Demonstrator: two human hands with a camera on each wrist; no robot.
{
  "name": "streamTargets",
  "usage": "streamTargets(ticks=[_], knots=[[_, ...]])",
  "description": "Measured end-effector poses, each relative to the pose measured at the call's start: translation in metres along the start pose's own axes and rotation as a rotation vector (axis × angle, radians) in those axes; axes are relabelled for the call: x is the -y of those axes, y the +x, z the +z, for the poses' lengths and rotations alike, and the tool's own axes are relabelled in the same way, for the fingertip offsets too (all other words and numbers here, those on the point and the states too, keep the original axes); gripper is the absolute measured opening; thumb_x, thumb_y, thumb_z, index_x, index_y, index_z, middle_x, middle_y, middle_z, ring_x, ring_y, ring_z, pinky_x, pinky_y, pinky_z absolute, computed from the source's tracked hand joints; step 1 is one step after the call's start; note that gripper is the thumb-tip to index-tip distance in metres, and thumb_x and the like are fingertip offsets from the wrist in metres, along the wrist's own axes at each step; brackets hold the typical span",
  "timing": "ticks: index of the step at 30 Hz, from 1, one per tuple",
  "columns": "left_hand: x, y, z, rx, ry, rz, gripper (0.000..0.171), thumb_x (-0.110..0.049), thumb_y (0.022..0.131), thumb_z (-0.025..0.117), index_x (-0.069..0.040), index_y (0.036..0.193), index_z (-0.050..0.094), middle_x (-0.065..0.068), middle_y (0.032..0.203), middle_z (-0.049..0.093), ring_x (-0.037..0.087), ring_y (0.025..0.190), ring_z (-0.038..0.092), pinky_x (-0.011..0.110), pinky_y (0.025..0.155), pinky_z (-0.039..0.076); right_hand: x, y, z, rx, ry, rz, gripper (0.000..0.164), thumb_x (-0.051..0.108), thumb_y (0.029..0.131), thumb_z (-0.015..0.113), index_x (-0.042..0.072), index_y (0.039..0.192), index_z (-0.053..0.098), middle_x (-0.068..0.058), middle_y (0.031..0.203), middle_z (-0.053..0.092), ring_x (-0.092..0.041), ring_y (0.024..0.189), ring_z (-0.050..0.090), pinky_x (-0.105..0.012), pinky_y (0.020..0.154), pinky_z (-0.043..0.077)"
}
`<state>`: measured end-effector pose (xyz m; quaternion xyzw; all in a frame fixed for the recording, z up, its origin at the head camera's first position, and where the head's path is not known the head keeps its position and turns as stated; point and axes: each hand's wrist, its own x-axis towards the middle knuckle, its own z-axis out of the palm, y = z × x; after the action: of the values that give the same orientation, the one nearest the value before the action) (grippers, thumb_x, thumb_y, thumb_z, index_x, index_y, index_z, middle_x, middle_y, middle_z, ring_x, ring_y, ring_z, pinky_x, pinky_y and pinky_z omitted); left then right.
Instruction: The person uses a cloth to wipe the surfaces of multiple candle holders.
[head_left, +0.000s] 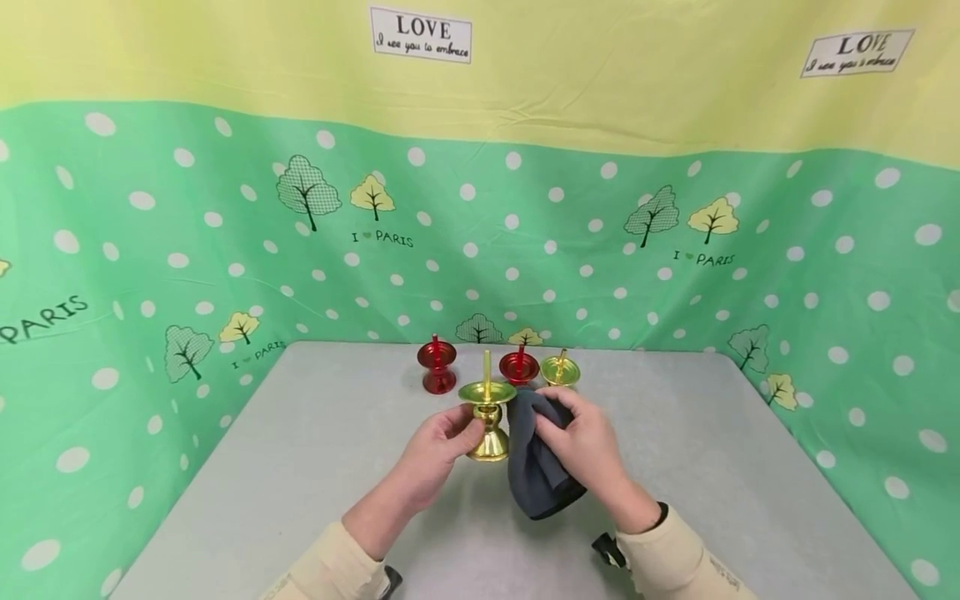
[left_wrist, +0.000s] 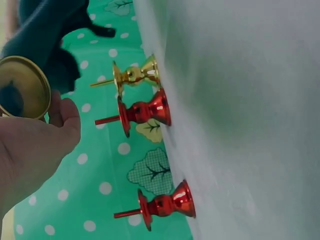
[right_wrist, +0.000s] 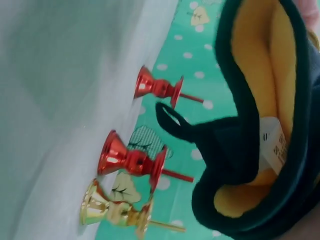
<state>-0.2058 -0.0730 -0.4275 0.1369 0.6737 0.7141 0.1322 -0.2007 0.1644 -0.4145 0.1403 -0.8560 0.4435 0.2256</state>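
A gold candle holder (head_left: 487,417) with a spike is held up over the grey table (head_left: 315,467); my left hand (head_left: 442,446) grips its stem. Its hollow base (left_wrist: 22,87) shows in the left wrist view, beside my left fingers (left_wrist: 62,117). My right hand (head_left: 581,442) grips a dark grey cloth (head_left: 534,462) right beside the holder. In the right wrist view the cloth (right_wrist: 245,150) shows a yellow inner side and a white label. Behind stand two red candle holders (head_left: 437,367) (head_left: 519,367) and another gold one (head_left: 559,369).
Green dotted fabric (head_left: 150,250) walls the table on three sides, yellow above. The standing holders line up near the far edge: red (left_wrist: 165,205), red (left_wrist: 142,111), gold (left_wrist: 134,75). Bare table surface spreads to the left, right and front of my hands.
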Motion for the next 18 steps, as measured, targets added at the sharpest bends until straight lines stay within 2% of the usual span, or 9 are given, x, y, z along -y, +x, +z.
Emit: streamTargets(ticks=[2, 4, 6, 8, 12, 15, 18], knots=[[0.001, 0.001, -0.001, -0.033, 0.016, -0.003, 0.05, -0.027, 0.107, 0.067, 0.006, 0.143, 0.059, 0.019, 0.136, 0.069, 0.014, 0.115, 0.064, 0.031, 0.102, 0.053, -0.004, 0.001, -0.002, 0.024, -0.01, 0.041, 0.026, 0.005, 0.089, 0.082, 0.013, 0.113, 0.079, -0.011, 0.11, 0.081, -0.013, 0.079, 0.067, -0.024, 0.065, 0.053], [0.003, 0.002, -0.001, -0.078, 0.024, -0.015, 0.048, -0.026, 0.106, 0.069, 0.004, 0.143, 0.059, 0.018, 0.136, 0.068, 0.015, 0.116, 0.064, 0.03, 0.102, 0.053, -0.007, 0.0, -0.004, 0.069, -0.014, 0.027, 0.028, 0.004, 0.088, 0.083, 0.015, 0.114, 0.079, -0.01, 0.109, 0.081, -0.013, 0.081, 0.068, -0.025, 0.068, 0.055], [0.006, 0.003, -0.002, -0.115, 0.032, -0.028, 0.047, -0.023, 0.105, 0.07, 0.004, 0.141, 0.059, 0.017, 0.134, 0.069, 0.015, 0.116, 0.065, 0.03, 0.102, 0.053, -0.007, -0.001, -0.005, 0.127, -0.028, -0.033, 0.03, 0.005, 0.088, 0.085, 0.017, 0.115, 0.079, -0.007, 0.109, 0.081, -0.014, 0.086, 0.072, -0.027, 0.073, 0.059], [0.009, 0.005, -0.003, -0.134, 0.035, -0.043, 0.046, -0.021, 0.104, 0.072, 0.003, 0.141, 0.061, 0.017, 0.133, 0.07, 0.016, 0.115, 0.066, 0.03, 0.101, 0.054, -0.007, -0.004, -0.004, 0.186, -0.059, -0.127, 0.032, 0.008, 0.088, 0.087, 0.019, 0.116, 0.079, -0.003, 0.111, 0.082, -0.015, 0.094, 0.076, -0.031, 0.081, 0.062], [0.013, 0.008, -0.002, -0.132, 0.077, -0.041, 0.046, -0.018, 0.101, 0.075, -0.001, 0.142, 0.063, 0.018, 0.132, 0.074, 0.021, 0.117, 0.07, 0.033, 0.099, 0.058, -0.005, -0.008, 0.0, 0.268, -0.156, -0.297, 0.036, 0.014, 0.087, 0.089, 0.02, 0.12, 0.078, 0.0, 0.118, 0.081, -0.017, 0.109, 0.077, -0.038, 0.092, 0.064], [0.014, 0.008, 0.0, -0.138, 0.127, -0.033, 0.045, -0.017, 0.101, 0.075, -0.001, 0.143, 0.064, 0.019, 0.134, 0.074, 0.026, 0.122, 0.072, 0.038, 0.1, 0.06, -0.004, -0.012, 0.005, 0.314, -0.226, -0.349, 0.042, 0.021, 0.086, 0.091, 0.02, 0.125, 0.077, -0.001, 0.123, 0.08, -0.018, 0.11, 0.077, -0.04, 0.091, 0.064], [0.016, 0.007, 0.002, -0.141, 0.167, -0.051, 0.043, -0.014, 0.103, 0.072, 0.002, 0.142, 0.063, 0.021, 0.135, 0.073, 0.028, 0.124, 0.071, 0.04, 0.101, 0.06, -0.005, -0.015, 0.009, 0.355, -0.28, -0.339, 0.045, 0.027, 0.085, 0.092, 0.022, 0.126, 0.076, 0.0, 0.124, 0.079, -0.018, 0.107, 0.076, -0.039, 0.086, 0.063]])
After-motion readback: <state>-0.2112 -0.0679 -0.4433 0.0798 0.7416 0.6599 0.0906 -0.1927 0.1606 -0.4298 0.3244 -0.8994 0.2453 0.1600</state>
